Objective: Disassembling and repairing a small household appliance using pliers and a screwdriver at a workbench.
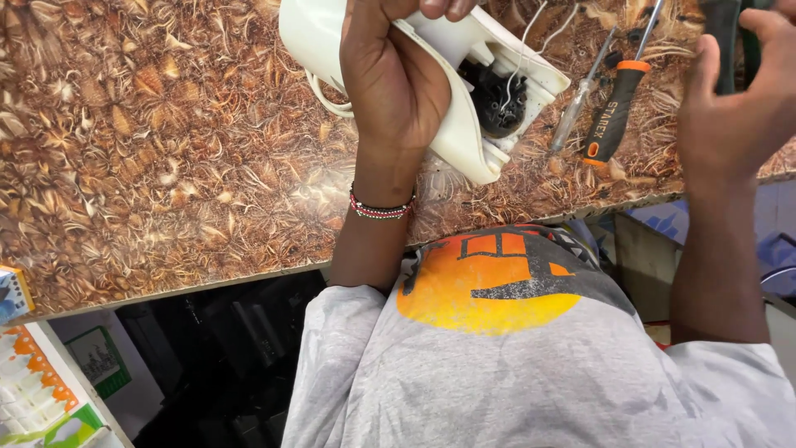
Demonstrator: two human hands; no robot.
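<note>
White appliance housing (464, 141) at top centre, left hand (390, 79) gripping it, opened side showing. Right hand (734, 108) is clutching a dark tool (723, 33), upper right. Screwdrivers (609, 116) lying between.

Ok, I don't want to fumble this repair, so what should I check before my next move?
1. Left hand grips the white plastic appliance housing: ok.
2. Black inner part exposed at the open end: ok.
3. Thin white wires free of snags: cannot tell.
4. Black-and-orange-handled screwdriver lying within reach on the patterned brown countertop: ok.
5. Right hand free: not ok, it holds a dark object.
</note>
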